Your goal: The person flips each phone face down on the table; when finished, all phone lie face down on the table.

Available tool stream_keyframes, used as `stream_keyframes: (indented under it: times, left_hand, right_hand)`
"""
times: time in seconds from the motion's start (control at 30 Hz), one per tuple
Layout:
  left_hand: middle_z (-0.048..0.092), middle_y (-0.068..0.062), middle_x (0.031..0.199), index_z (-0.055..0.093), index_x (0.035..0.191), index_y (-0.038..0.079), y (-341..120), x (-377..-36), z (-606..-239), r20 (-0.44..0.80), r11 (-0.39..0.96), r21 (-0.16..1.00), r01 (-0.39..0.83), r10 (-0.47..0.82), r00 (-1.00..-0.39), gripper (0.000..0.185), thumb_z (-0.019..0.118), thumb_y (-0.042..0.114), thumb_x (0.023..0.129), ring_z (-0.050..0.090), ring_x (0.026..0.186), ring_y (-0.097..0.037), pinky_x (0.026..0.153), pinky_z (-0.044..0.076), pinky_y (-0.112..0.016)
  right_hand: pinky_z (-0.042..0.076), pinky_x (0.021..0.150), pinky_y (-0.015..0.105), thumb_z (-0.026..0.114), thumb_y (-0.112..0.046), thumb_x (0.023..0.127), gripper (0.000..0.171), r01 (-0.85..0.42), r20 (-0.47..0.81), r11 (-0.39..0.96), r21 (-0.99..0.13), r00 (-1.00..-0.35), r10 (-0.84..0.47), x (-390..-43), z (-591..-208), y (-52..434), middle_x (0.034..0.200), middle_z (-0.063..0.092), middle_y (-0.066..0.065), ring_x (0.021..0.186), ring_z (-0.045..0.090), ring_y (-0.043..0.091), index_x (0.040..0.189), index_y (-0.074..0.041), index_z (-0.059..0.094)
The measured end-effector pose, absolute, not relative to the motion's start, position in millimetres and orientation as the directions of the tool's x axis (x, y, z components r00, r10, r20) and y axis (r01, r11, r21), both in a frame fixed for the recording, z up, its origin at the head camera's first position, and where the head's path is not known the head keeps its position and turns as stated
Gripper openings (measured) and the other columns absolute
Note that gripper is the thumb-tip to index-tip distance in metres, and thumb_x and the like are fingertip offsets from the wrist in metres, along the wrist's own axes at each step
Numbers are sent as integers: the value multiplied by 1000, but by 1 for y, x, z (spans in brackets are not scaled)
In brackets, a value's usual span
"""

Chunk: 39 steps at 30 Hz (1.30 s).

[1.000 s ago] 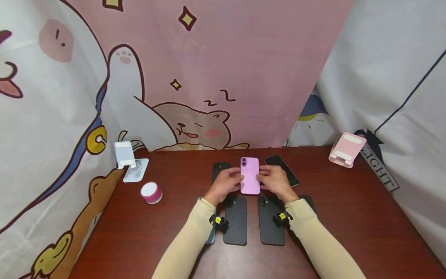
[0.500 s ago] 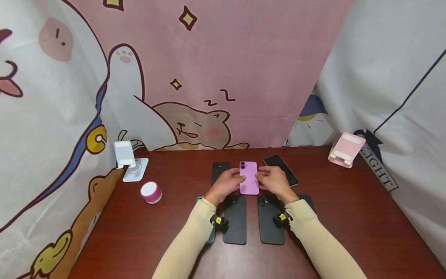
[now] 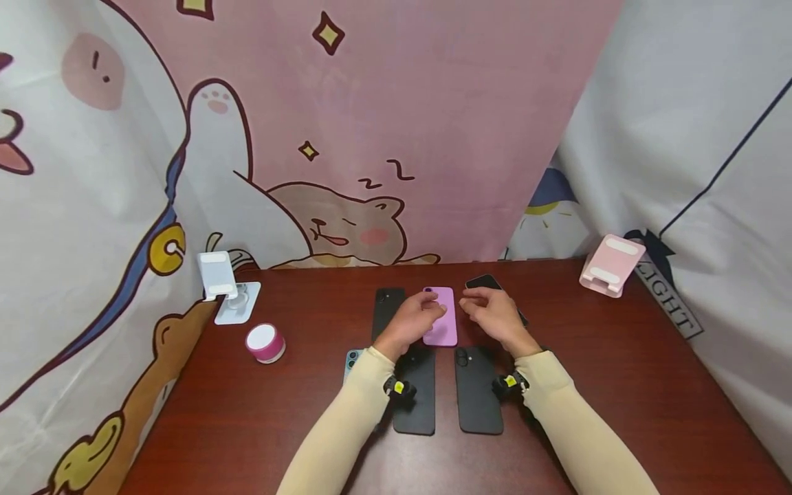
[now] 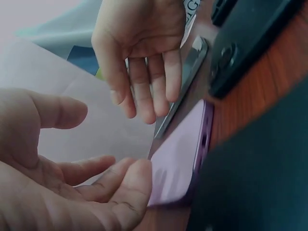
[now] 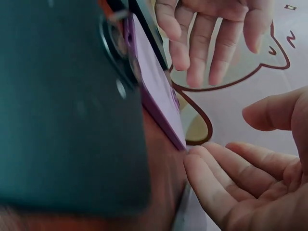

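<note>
A pink phone (image 3: 442, 335) lies back up on the table, between a black phone (image 3: 385, 309) and a dark phone (image 3: 485, 281) set at a slant. My left hand (image 3: 410, 323) hovers over its left side, covering part of it, fingers loosely bent and holding nothing. Just off its right edge is my right hand (image 3: 495, 320), thumb and fingers apart with nothing between them. In the right wrist view, the pink phone (image 5: 156, 84) stands clear of the right fingertips (image 5: 202, 168). Two dark phones, one left (image 3: 421, 405) and one right (image 3: 479, 402), lie nearer me.
A light-blue phone (image 3: 350, 359) is partly hidden under my left sleeve. Farther left are a pink-and-white round jar (image 3: 266, 344) and a pale phone stand (image 3: 218, 275). A pink stand (image 3: 612, 265) is at the back right. A printed cloth (image 3: 470, 137) hangs behind the table.
The pink phone was held up between both hands, then came down flat onto the table. Both hands have since let go and lifted off it.
</note>
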<state>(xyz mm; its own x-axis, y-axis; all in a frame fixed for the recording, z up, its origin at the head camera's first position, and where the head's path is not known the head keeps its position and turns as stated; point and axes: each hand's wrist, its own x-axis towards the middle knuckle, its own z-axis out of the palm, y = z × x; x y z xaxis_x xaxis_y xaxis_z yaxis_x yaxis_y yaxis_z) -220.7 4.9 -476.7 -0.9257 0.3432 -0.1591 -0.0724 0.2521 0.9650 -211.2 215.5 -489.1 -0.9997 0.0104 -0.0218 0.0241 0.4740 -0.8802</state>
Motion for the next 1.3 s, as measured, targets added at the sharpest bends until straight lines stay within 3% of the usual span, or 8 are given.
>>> stream_keyframes:
  times: [0.1,0.33,0.57,0.8,1.0,1.1,1.3]
  left_hand:
    - [67,-19,134,52,151,-2,17,-222,-478,-155,207,975,-84,357,-921,58,67,25,102,68,121,-34,100,60,-47]
    - [65,-19,140,51,152,-2,48,-226,-482,-153,101,987,-124,372,-916,57,66,24,104,67,125,-29,107,56,-50]
    - [67,-16,133,53,150,0,79,-224,-487,-166,84,986,-147,323,-932,58,71,24,100,70,116,-25,104,58,-47]
    - [64,-19,133,50,151,-1,99,-222,-494,-181,66,983,-169,287,-941,61,71,19,98,67,108,-23,101,57,-46]
    - [57,-29,146,45,153,-4,105,-222,-496,-196,-13,978,-208,281,-939,64,70,16,98,66,125,-30,109,54,-50]
    - [54,-30,150,43,154,-6,106,-223,-496,-212,-72,968,-240,277,-937,66,70,15,98,64,130,-31,112,52,-52]
    - [57,-32,145,37,156,-9,110,-222,-496,-236,-190,941,-280,224,-946,68,67,7,96,65,124,-34,113,50,-55]
  right_hand:
    - [60,75,28,70,-27,102,45,13,5,510,-860,-999,34,-213,-487,224,124,75,21,101,76,35,139,-1,67]
    - [54,78,27,68,-28,103,40,16,62,605,-796,-992,108,-221,-486,249,127,75,20,109,73,34,136,-5,70]
    - [53,71,29,68,-28,103,41,25,95,646,-763,-984,150,-224,-488,273,126,73,24,98,73,35,134,-3,70]
    - [51,75,29,67,-32,103,49,84,7,653,-753,-991,136,-224,-489,280,133,68,27,103,68,35,140,0,64]
    - [51,81,27,64,-33,105,57,121,-69,613,-781,-992,109,-227,-492,282,145,61,27,116,65,36,147,3,56]
    - [52,79,26,63,-34,105,57,128,-77,597,-792,-991,110,-228,-493,282,145,61,27,113,65,36,148,3,55]
    - [52,78,27,62,-34,106,56,138,-91,572,-809,-990,109,-230,-494,282,143,60,27,107,63,34,150,1,54]
